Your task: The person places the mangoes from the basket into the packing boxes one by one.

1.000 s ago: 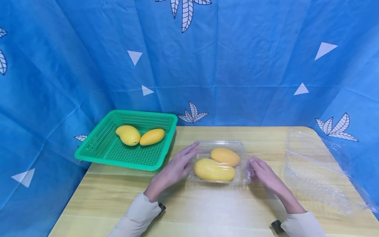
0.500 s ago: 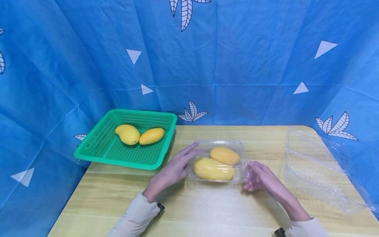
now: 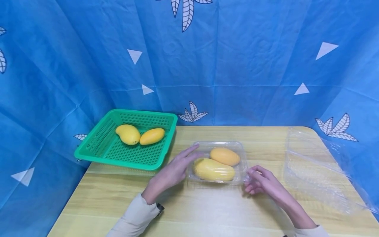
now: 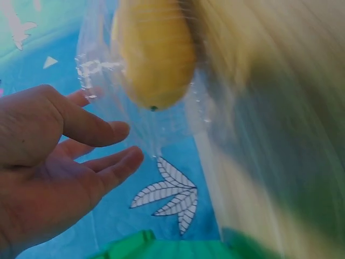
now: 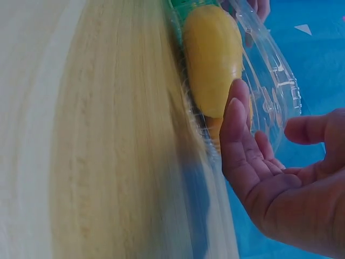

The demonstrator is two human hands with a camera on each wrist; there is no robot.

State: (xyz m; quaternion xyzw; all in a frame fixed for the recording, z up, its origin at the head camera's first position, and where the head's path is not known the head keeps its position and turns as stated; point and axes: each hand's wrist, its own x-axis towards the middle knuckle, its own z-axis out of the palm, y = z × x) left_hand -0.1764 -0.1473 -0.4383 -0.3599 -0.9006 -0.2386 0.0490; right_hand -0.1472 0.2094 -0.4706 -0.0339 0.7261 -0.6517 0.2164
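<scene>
A clear plastic clamshell box [image 3: 241, 151] sits on the table with two mangoes inside, a paler yellow one [image 3: 214, 170] in front and an orange-yellow one [image 3: 225, 156] behind. Its transparent lid [image 5: 281, 81] arches over the fruit in the right wrist view. My left hand [image 3: 174, 168] is at the box's left side, fingers extended over that edge; thumb and fingers are apart in the left wrist view. By the front right corner, my right hand [image 3: 263, 182] has its fingers loosely bent, with a gap between thumb and fingertips.
At the left stands a green plastic basket [image 3: 118, 164] holding two more mangoes [image 3: 128, 134]. Several clear plastic containers [image 3: 319, 177] lie at the table's right side. A blue patterned cloth [image 3: 245, 59] hangs behind the wooden table [image 3: 213, 214].
My right hand has slid from the box's right side toward its front right corner, fingers loosening. The left hand stays almost where it was, and the mangoes keep their places.
</scene>
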